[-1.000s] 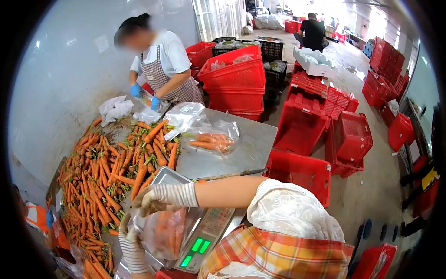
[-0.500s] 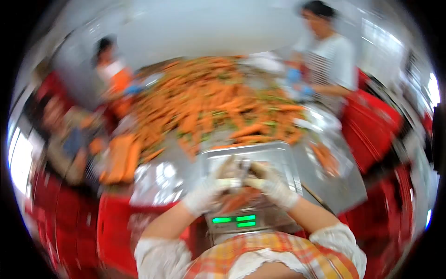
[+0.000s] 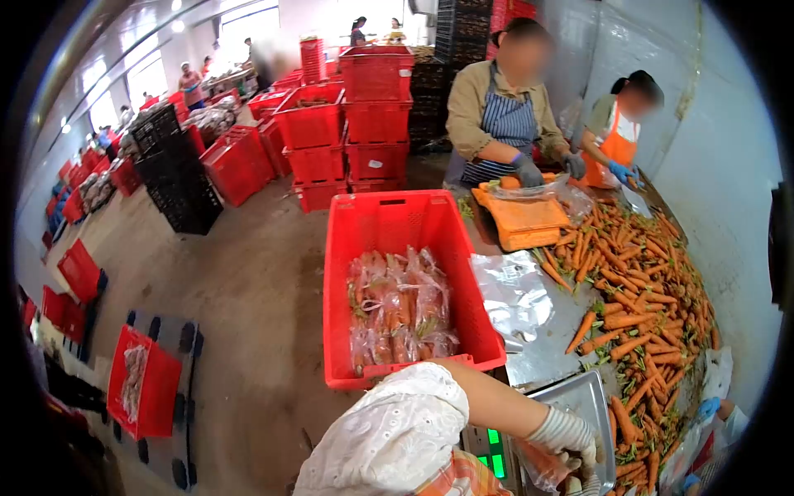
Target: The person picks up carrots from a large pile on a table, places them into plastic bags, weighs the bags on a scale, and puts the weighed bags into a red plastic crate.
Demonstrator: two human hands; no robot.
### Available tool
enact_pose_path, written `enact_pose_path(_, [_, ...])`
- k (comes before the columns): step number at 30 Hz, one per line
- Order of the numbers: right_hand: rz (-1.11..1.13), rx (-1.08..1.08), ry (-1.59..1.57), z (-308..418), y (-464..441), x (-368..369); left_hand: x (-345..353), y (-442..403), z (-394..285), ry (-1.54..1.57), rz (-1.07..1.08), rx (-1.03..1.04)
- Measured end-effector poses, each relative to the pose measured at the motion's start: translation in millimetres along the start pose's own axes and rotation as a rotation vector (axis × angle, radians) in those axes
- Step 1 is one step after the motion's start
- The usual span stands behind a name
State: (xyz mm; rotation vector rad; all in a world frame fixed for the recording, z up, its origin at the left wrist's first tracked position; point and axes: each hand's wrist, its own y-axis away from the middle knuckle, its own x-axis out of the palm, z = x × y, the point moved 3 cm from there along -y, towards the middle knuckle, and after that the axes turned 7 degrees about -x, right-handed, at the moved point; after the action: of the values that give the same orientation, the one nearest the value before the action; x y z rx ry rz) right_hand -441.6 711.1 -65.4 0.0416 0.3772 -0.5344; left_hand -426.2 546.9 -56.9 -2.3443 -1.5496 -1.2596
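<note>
My left hand (image 3: 571,436), in a pale knitted glove, is over the metal tray (image 3: 597,405) of the scale at the lower right. Its fingers curl closed at a clear plastic bag of carrots (image 3: 542,467). Some gloved fingers of my right hand (image 3: 585,482) show at the bottom edge, close to the left; most of that hand is cut off, and its grip is hidden. Left of the tray, green digits glow on the scale display (image 3: 494,450).
A red crate (image 3: 339,289) with bagged carrots stands left of the table. Flat plastic bags (image 3: 514,298) lie beside it. Loose carrots (image 3: 645,314) cover the table. Two co-workers (image 3: 504,107) stand at its far end. Stacked red crates (image 3: 376,107) rise behind, and another crate (image 3: 145,384) sits on a pallet.
My view has swung left, bringing the crate of bagged carrots and the wider hall into sight. My hands now appear at the lower right, with the right mostly out of frame.
</note>
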Motion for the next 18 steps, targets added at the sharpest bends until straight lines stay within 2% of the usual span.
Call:
enact_pose_path(2, [0.003, 0.011, -0.041, -3.3, -1.7, -0.6, -5.7, -5.1, -3.4, 0.107, -0.401, -0.011])
enact_pose_path(8, [0.032, 0.015, -0.113, -10.4, 2.0, 1.1, -47.7, -77.5, -7.9, 0.143, -0.278, 0.169])
enact_pose_path(11, [0.041, 0.011, -0.129, -12.5, 7.1, -1.1, -78.7, -127.3, -3.8, 0.246, -0.267, 0.183])
enact_pose_path(13, [0.046, 0.012, -0.139, -13.9, 10.0, -0.6, -79.4, -111.3, -11.0, 0.355, -0.313, 0.354])
enact_pose_path(18, [0.042, 0.012, -0.142, -15.9, 14.9, 1.0, -85.3, -109.5, -6.3, 0.302, -0.449, 0.368])
